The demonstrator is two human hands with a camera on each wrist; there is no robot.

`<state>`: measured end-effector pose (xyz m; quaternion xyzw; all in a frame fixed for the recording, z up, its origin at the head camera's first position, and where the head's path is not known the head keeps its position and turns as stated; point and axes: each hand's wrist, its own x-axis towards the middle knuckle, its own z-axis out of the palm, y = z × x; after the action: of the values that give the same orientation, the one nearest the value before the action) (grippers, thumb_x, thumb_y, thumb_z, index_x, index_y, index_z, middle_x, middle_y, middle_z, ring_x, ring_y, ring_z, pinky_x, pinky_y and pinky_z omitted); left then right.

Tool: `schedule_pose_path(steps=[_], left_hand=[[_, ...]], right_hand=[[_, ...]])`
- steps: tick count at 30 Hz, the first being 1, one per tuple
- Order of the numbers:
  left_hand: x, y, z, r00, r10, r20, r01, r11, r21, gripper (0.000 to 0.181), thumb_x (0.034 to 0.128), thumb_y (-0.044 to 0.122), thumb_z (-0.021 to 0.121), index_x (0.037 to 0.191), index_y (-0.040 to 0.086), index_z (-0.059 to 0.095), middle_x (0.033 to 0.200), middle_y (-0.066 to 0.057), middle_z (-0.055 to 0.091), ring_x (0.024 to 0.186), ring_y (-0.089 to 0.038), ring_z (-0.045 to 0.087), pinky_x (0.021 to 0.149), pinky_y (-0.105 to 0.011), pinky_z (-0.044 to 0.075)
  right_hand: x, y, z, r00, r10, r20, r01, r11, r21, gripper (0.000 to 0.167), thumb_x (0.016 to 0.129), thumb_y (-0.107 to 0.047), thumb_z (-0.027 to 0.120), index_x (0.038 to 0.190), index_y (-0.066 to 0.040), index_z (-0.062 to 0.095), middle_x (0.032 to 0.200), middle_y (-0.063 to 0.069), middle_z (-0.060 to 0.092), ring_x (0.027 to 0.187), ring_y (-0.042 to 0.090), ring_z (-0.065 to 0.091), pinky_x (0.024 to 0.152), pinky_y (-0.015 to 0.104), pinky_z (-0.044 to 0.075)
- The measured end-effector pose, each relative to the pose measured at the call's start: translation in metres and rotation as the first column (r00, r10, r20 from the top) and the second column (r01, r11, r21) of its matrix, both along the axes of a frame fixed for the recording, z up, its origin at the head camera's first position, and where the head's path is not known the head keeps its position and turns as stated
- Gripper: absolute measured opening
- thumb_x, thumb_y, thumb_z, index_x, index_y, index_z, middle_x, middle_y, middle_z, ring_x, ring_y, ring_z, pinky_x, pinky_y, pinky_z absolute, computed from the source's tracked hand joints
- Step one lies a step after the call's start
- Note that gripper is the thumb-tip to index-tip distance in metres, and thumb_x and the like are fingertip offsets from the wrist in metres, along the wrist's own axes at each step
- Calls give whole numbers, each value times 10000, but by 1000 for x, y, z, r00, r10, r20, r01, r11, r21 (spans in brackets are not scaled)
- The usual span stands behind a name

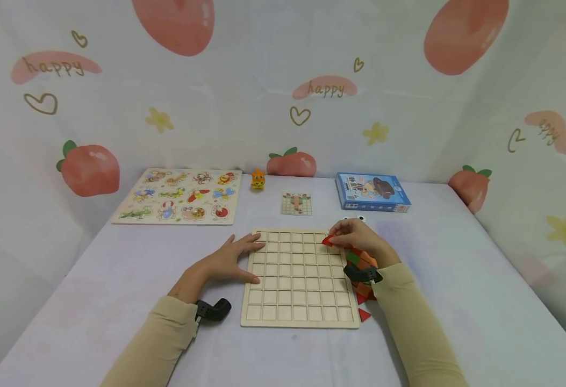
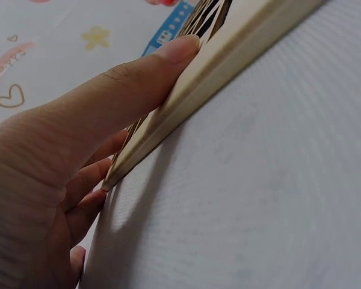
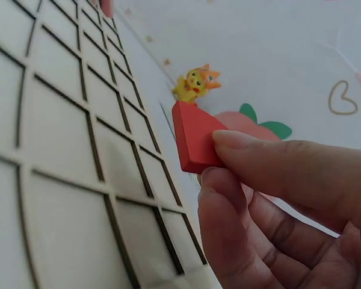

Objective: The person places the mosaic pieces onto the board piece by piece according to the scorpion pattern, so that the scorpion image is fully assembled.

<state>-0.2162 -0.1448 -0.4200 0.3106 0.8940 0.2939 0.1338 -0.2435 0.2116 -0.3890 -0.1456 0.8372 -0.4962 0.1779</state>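
1. At the far right corner of the board (image 1: 285,282), the right hand (image 1: 358,236) pinches one red piece (image 1: 327,241), clamped between thumb and bent fingers.
2. From that pinch, the red piece juts past the fingertips towards the board's cells, its near end under the thumb. It sits tilted over the corner; whether it touches the wood I cannot tell.
3. One left hand (image 1: 227,260) rests at the board's left edge, thumb and fingers spread well apart, the thumb's tip over the rim and the other fingers nearer the far left corner.
4. One board lies flat, with seven rows of seven cells.
5. Along its right edge lies one pile (image 1: 360,259) of red, orange and green pieces, partly under the right wrist, so their number is hidden. One red triangle (image 1: 364,315) lies by the near right corner.
6. Beyond the board stand one toy (image 1: 258,180), one card (image 1: 296,205), one blue box (image 1: 371,188) and, farther left, one puzzle (image 1: 183,203) with twelve pictures.
7. Two black wristbands (image 1: 213,310), one per wrist.
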Motion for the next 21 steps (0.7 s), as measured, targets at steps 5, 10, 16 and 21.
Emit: schedule_pose_path(steps=[5,10,16,21], left_hand=[[0,0,0,1000,-5,0,5,1000,-1,892,682,522,764,1420,174,405,1564,-42,190,1455,-285,106,1164,-527,-57],[0,-1,0,1000,8,-6,-8,1000,-13,898,676,523,768,1421,176,406,1565,-30,189,1456,-273,107,1166,-524,-53],[-1,-1,-3,1000,5,-6,-5,1000,-17,903,674,540,761,1424,189,401,1566,-11,185,1459,-251,99,1168,-516,-55],[-1,0,-3,1000,7,-10,-8,1000,-18,902,671,534,766,1422,189,405,1565,-6,189,1460,-242,103,1169,-513,-54]], right_hand=[[-8,-8,-2,1000,-28,2,28,1000,-11,206,861,-133,663,981,34,648,805,10,656,697,141,599,654,247,526],[-16,-15,-6,999,-39,-5,39,999,-21,218,862,-126,659,997,45,648,811,6,659,698,122,585,660,238,516],[-20,-21,-12,995,-101,20,101,995,-5,206,864,-99,653,1002,55,655,849,56,673,696,113,613,680,245,548],[-19,-23,-15,992,-125,4,125,992,14,196,876,-75,630,1016,58,662,922,134,681,707,105,614,678,252,552]])
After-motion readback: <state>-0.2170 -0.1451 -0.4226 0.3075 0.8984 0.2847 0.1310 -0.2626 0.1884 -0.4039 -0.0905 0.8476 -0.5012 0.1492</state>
